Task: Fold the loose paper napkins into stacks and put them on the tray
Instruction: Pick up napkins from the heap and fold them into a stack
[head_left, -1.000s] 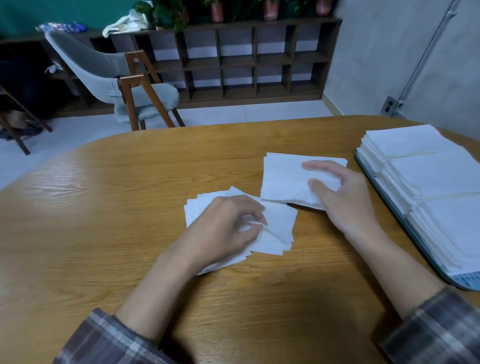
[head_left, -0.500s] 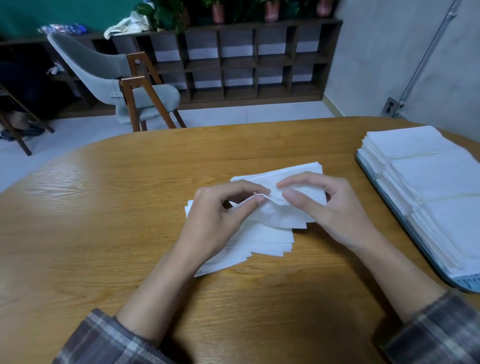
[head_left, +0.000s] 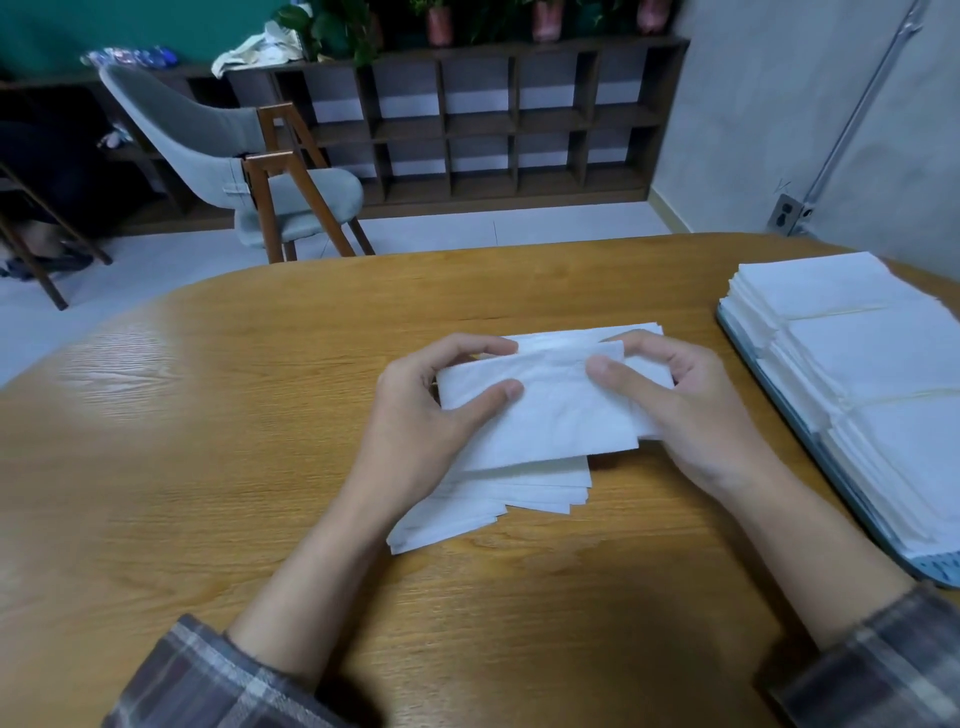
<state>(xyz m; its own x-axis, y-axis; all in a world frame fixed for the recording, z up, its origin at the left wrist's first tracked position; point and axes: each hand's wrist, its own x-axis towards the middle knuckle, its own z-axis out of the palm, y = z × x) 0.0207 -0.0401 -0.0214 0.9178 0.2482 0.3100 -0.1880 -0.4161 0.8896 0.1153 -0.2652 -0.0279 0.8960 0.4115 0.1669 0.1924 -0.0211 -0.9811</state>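
At the centre of the frame, the left hand (head_left: 415, 431) and right hand (head_left: 691, 415) each pinched one end of a napkin (head_left: 545, 410) just above the loose pile (head_left: 530, 491). It looked light, limp and tearable (thin tissue), so gentle holds at its edges seemed wisest.

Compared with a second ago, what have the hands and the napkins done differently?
The right hand slid its napkin leftward over the loose pile; the left hand came off the pile and took hold too, so both now pinch the napkin between them. The pile, the stacks and the tray stayed put.
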